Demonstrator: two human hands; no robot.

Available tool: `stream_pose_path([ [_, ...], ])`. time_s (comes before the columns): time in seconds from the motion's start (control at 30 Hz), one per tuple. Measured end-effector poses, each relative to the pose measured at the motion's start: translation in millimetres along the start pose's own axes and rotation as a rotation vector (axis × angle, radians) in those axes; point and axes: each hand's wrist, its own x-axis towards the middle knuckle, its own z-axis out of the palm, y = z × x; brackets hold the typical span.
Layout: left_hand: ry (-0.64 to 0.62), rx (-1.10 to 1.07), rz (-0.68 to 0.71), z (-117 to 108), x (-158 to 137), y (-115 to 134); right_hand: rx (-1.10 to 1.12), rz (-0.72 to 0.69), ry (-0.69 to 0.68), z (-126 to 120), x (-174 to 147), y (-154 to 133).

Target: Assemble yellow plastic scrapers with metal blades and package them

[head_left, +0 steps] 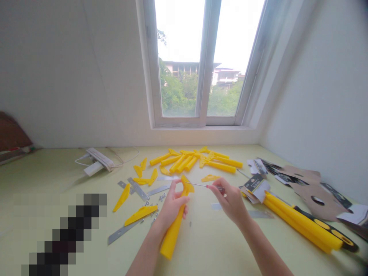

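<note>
In the lower middle, my left hand (171, 205) is closed round a yellow plastic scraper handle (171, 240), tilted with its wide head away from me. My right hand (231, 203) grips a screwdriver (198, 184), its thin metal shaft pointing left. The screwdriver's tip meets the scraper's head; whether it sits in a screw is too small to tell. Left of my left hand lie loose yellow cover plates (140, 215), flat metal blades (139, 188) and a scatter of small screws (162, 197).
Several yellow scraper handles (184, 161) are heaped at the back. On the right lie packaged yellow scrapers (301, 222), a black-and-yellow handled tool (327, 229) and cardboard packaging (304, 191). A white power strip (99, 159) with cables stands back left, below a window (201, 119) wall.
</note>
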Motion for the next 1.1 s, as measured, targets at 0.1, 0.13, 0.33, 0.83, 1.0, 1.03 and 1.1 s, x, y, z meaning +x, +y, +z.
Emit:
stream_pose_path([
  [0.1,0.012,0.001,0.004,0.9,-0.6,2.3,0.012,-0.023,-0.054,-0.4,0.2,-3.4],
  [0.13,0.022,0.002,0.006,1.0,-0.8,3.1,0.024,-0.032,-0.070,-0.4,0.1,-4.4],
  [0.33,0.042,0.006,0.015,-0.2,-1.0,3.9,0.096,-0.068,-0.077,1.6,-0.1,-4.8],
  [0.83,0.027,-0.002,0.001,-1.4,1.0,2.0,0.077,-0.032,0.023,2.1,0.4,-2.2],
  [1.0,0.024,-0.017,0.004,-1.9,2.1,1.1,0.062,-0.033,0.021,1.3,1.5,-2.1],
  [1.03,0.021,-0.022,0.010,-2.1,2.3,0.5,0.058,-0.031,0.022,1.1,1.5,-2.0],
  [1.1,0.016,-0.030,0.018,-2.3,2.4,-0.9,0.050,-0.026,0.022,1.0,1.1,-1.7],
])
